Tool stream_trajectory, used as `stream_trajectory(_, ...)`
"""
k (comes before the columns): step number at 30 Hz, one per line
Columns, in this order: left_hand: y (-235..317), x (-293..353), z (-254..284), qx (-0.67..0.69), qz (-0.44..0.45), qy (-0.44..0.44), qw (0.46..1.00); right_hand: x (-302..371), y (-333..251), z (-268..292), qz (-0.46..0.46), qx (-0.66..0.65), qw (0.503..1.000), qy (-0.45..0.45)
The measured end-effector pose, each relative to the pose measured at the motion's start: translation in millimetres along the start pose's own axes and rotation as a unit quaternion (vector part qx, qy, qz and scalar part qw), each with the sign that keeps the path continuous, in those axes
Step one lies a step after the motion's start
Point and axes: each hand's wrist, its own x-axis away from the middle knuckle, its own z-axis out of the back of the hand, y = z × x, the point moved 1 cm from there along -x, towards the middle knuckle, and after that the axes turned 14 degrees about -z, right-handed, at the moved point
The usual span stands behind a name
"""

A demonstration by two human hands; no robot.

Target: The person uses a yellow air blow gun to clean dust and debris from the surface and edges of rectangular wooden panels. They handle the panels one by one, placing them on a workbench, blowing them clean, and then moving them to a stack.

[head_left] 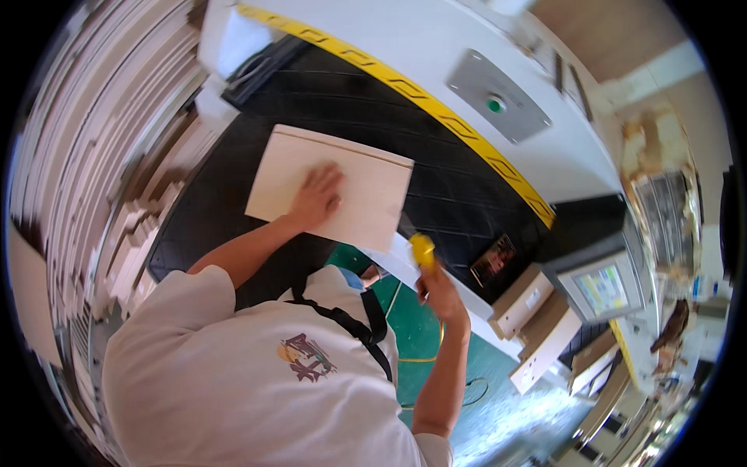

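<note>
A pale rectangular board [366,191] with a groove along its far edge lies on the black work surface [342,101]. My left hand [317,196] rests on top of it, fingers stretched out and slightly blurred. Off the board's near right corner, my right hand [442,294] is closed round a yellow air blow gun [422,251], its head pointing up toward the board. A thin yellow hose [443,336] runs down from beneath that hand.
Beyond the yellow strip [436,109] stands a white machine body with a green button [496,104]. At right are a screen [603,289] and several boards [545,335]. Stacked panels [117,93] line the left. The hose loops over the green floor [412,327].
</note>
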Motion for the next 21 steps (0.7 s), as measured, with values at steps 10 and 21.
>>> stream_trajectory(10,-83.2,168.5,35.0,-0.053,0.259,0.095,0.960,-65.5,-144.1,-104.1,0.152,0.017,0.983,-0.100)
stream_trajectory(21,-65.1,154.2,25.9,-0.027,0.242,0.151,0.958,-4.4,-60.0,-53.5,0.028,0.130,0.954,-0.268)
